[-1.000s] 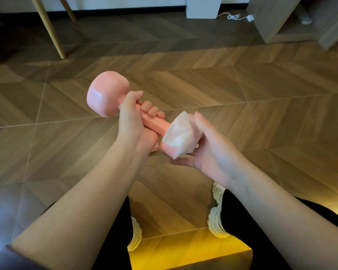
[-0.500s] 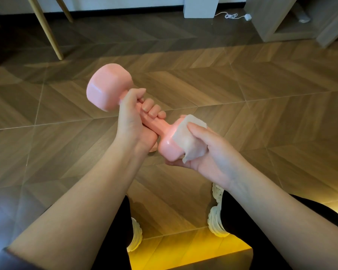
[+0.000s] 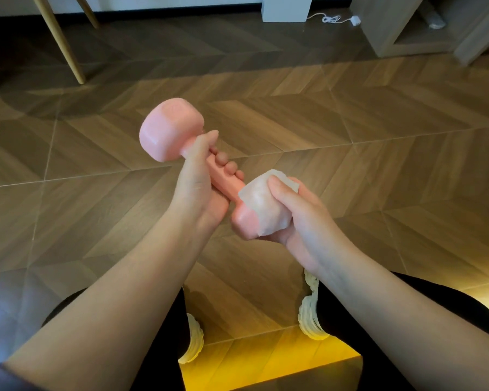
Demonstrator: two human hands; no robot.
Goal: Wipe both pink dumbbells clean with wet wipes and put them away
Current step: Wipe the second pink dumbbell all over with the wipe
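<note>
One pink dumbbell (image 3: pixel 171 129) is held in the air above the floor, its far head up and left, its near head down and right. My left hand (image 3: pixel 199 183) grips its handle, fingers curled round it. A white wet wipe (image 3: pixel 261 204) is wrapped over the near head, and my right hand (image 3: pixel 297 214) grips that head through the wipe, thumb on top. Most of the near head is hidden by the wipe and hand. I see no second dumbbell.
Wooden herringbone floor (image 3: pixel 378 165) spreads below. Thin wooden furniture legs (image 3: pixel 65 43) stand at the back left, a white block (image 3: pixel 287 7) with a cable at the back middle, a low wooden unit (image 3: pixel 424 26) at the back right. My knees and pale shoes (image 3: pixel 311 314) are under my arms.
My right hand has turned round the near head with the wipe, thumb coming over the top. The dumbbell has tilted so its far head's end face shows more.
</note>
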